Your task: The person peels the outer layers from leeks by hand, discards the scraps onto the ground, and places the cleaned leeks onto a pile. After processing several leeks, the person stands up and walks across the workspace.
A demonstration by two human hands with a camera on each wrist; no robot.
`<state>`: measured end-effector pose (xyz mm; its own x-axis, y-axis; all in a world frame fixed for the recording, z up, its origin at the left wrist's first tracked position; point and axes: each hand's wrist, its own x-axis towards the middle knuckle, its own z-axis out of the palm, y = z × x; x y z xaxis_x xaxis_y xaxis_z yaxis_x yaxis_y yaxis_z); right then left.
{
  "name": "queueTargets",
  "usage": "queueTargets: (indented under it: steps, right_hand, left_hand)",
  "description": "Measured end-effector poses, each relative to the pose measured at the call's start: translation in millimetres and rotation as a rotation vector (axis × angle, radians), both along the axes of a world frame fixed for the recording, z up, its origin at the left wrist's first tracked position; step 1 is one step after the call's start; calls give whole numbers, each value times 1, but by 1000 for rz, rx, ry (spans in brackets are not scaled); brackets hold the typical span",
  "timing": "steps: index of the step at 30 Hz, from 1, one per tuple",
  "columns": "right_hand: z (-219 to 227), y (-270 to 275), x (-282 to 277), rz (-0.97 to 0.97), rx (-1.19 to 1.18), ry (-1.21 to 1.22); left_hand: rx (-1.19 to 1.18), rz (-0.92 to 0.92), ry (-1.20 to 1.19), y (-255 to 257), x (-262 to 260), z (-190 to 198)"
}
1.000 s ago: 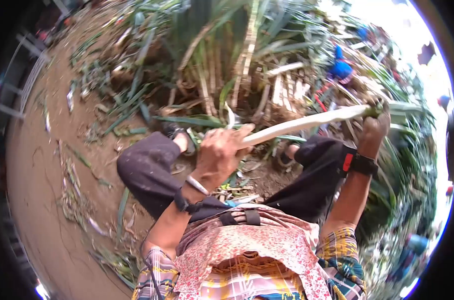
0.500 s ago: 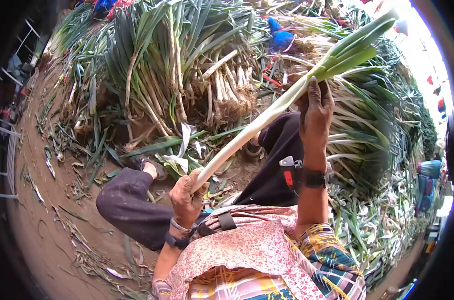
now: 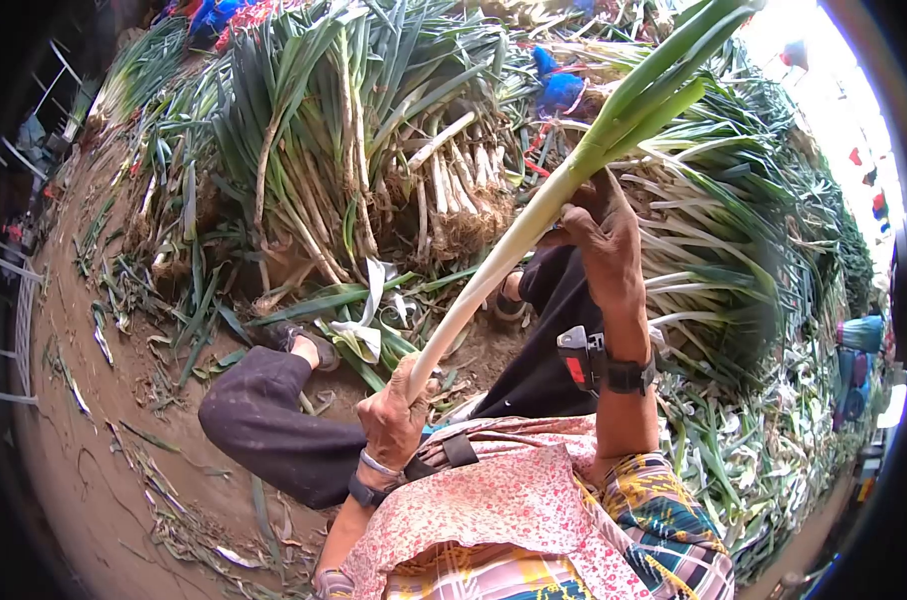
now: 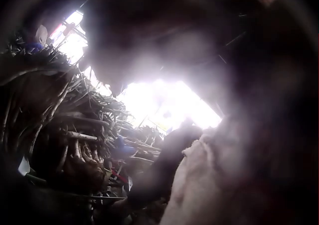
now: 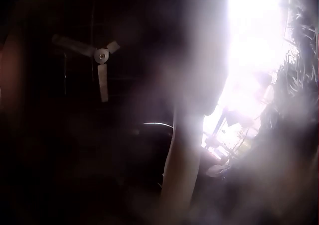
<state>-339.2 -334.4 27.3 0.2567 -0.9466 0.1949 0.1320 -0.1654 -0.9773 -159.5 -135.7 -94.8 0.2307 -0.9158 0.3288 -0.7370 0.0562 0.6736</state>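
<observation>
both hands hold one long leek slanting up across the lap: the left hand curls round its white root end, and the right hand grips higher, where white turns to green leaves. stacked leeks lie in a heap ahead on the dirt floor. the stalk may bend or snap between the two grips if they twist hard, and a damp skin could slip through the fingers.

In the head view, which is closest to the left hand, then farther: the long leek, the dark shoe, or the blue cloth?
1. Long white-and-green leek, held in the left hand.
2. Dark shoe, on the ground to the left.
3. Blue cloth, far up among the piles.
</observation>
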Motion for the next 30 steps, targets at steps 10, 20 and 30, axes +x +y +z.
queueTargets:
  steps: [10,20,30]
  right_hand:
    - [-37,4,23,-180,-193,252]
    - [-136,120,52,545,-420,605]
    - [-155,146,47,992,-520,958]
  left_hand:
    - [294,-279,882,5,9,5]
    - [182,-150,1164,-16,14,12]
    - [-94,-90,694,-101,64,60]
